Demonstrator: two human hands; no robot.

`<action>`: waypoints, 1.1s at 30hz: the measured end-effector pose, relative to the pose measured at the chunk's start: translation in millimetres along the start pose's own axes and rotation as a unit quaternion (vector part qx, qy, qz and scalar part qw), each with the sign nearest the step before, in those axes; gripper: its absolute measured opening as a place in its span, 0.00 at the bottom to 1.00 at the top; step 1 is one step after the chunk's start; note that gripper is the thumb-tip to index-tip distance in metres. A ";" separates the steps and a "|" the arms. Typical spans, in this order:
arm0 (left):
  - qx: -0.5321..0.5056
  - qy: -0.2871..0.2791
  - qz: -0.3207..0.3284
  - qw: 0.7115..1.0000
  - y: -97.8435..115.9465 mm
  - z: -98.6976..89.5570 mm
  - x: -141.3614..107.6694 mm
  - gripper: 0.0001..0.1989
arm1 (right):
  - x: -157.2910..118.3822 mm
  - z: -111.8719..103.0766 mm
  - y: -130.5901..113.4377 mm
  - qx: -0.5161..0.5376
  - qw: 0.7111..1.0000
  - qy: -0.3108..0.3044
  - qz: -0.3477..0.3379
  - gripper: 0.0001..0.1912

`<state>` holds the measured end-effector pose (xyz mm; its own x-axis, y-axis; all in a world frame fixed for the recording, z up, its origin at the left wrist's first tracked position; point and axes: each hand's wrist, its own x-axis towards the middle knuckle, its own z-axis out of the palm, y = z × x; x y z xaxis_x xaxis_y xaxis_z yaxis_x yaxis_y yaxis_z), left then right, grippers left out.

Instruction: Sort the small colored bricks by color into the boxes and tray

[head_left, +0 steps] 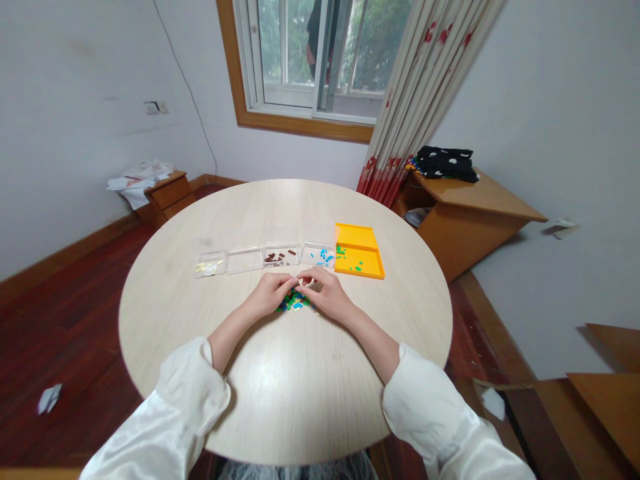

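Observation:
Over a small pile of mixed building bricks (295,301), mostly green and blue, my left hand (267,294) and my right hand (327,293) meet at the fingertips. The fingers of both are pinched together; whatever lies between them is too small to make out. Beyond the hands stands a row of shallow transparent boxes. Pale yellow pieces lie in the leftmost box (211,255), brown pieces (280,256) in the third, and light blue pieces (324,257) in the fourth. An open orange-yellow case (367,273) at the right end holds several green pieces (359,267).
The round wooden table (285,387) has a curved edge all round. A second transparent box (244,261) stands beside the leftmost one. Behind are a window (320,60) and a curtain (425,73). A wooden cabinet (445,233) bearing dark cloth stands at the right.

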<state>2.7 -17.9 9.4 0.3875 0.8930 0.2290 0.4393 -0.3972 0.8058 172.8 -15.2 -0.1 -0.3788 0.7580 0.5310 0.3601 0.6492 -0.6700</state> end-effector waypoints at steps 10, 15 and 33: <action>-0.008 -0.007 -0.008 1.000 -1.7 1.1 0.2 0.21 | -0.3 -0.2 0.0 -0.002 1.000 -0.003 -0.002 0.04; -0.003 -0.003 -0.014 1.000 -1.5 1.3 0.5 0.22 | 0.1 -0.7 -1.2 0.001 1.000 -0.002 -0.002 0.04; 0.020 0.009 0.002 1.000 -0.8 0.0 0.7 0.19 | -0.1 -0.3 -1.0 -0.013 1.000 -0.002 -0.010 0.03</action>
<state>2.6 -17.0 9.0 0.3738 0.8954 0.2420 0.4707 -0.4080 0.7823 172.7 -15.9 0.7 -0.3901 0.7442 0.5423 0.3742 0.6662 -0.6451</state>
